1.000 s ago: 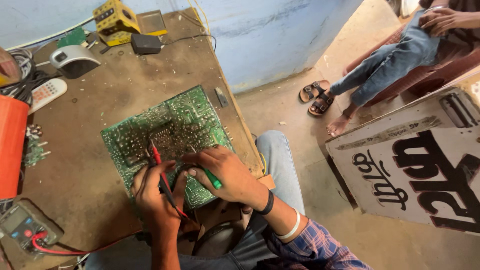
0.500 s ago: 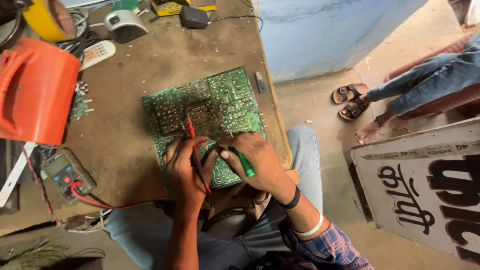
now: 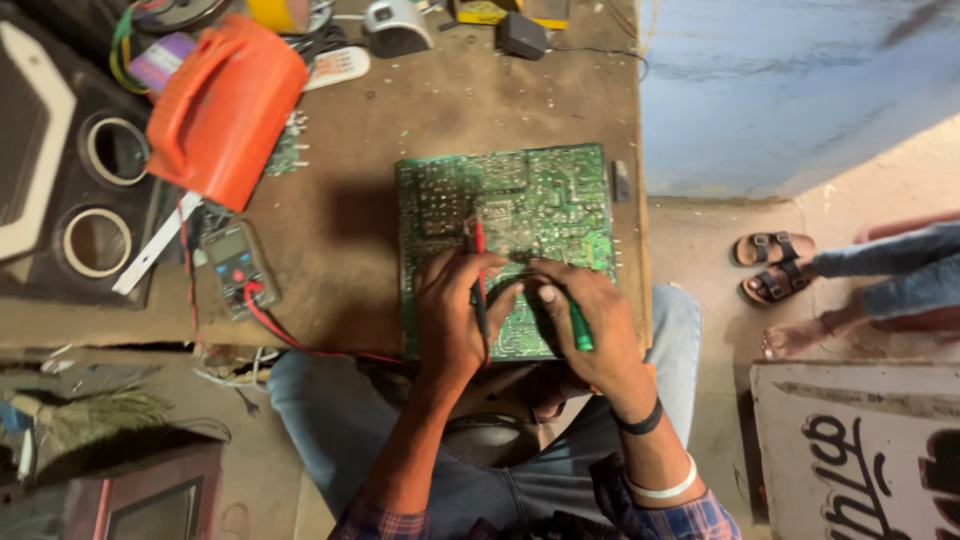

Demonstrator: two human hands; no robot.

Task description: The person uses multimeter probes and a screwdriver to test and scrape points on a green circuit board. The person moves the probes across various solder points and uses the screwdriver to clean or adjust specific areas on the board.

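On one green circuit board (image 3: 520, 215), two hands press two probes.

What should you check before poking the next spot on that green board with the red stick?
1. Red probe held in the left hand, tip on the green circuit board: ok.
2. Green-handled tool in the right hand, its tip on the board: cannot tell, fingers hide it.
3. Board lying flat on the brown table: ok.
4. Red lead running back to the multimeter: ok.
5. Meter screen reading: cannot tell, too small.
6. Orange case lying apart from the board: ok.
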